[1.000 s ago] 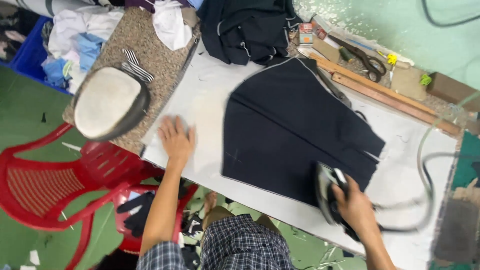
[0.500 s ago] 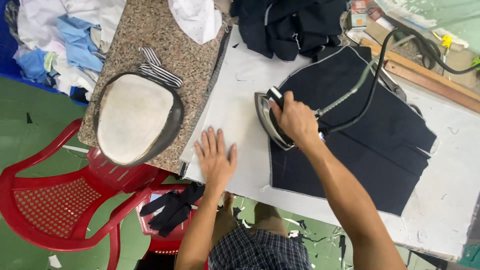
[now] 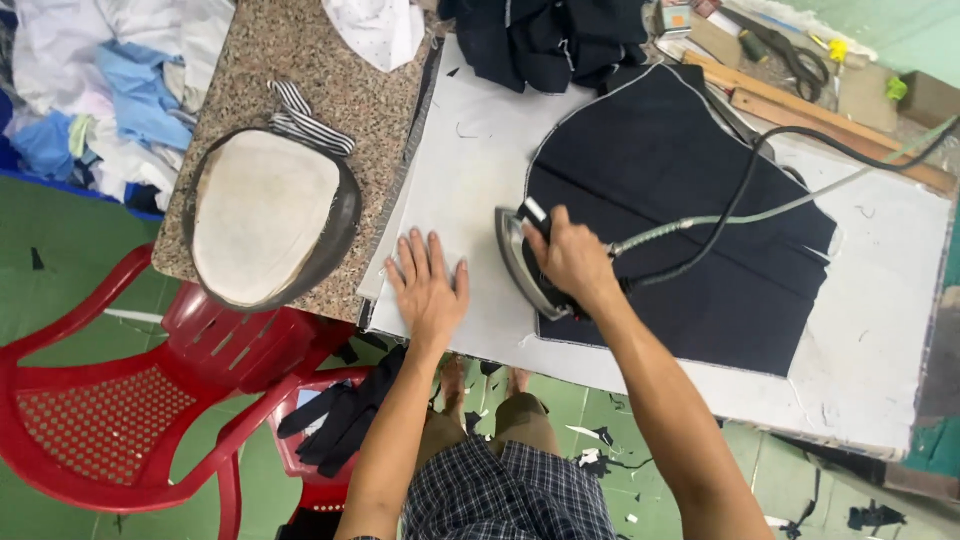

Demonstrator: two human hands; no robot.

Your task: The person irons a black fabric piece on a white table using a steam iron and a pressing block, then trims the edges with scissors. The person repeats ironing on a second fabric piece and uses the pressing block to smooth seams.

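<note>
A dark navy fabric panel (image 3: 690, 200) lies flat on the white padded board (image 3: 470, 170). My right hand (image 3: 570, 258) grips the handle of a steam iron (image 3: 522, 262), which rests on the panel's left edge. A black cord and a pale hose (image 3: 760, 190) run from the iron across the fabric to the right. My left hand (image 3: 428, 288) lies flat, fingers spread, on the bare board just left of the iron, near the front edge.
An oval padded pressing form (image 3: 265, 215) sits on the granite counter (image 3: 270, 60) at left. Dark garments (image 3: 545, 40) are piled at the back. Wooden rulers (image 3: 800, 110) and scissors (image 3: 795, 55) lie far right. Red plastic chairs (image 3: 110, 400) stand below; loose cloths (image 3: 110, 90) heap far left.
The iron went from the panel's near right corner across to its left edge, then slid slightly toward me. My left hand stayed flat on the board.
</note>
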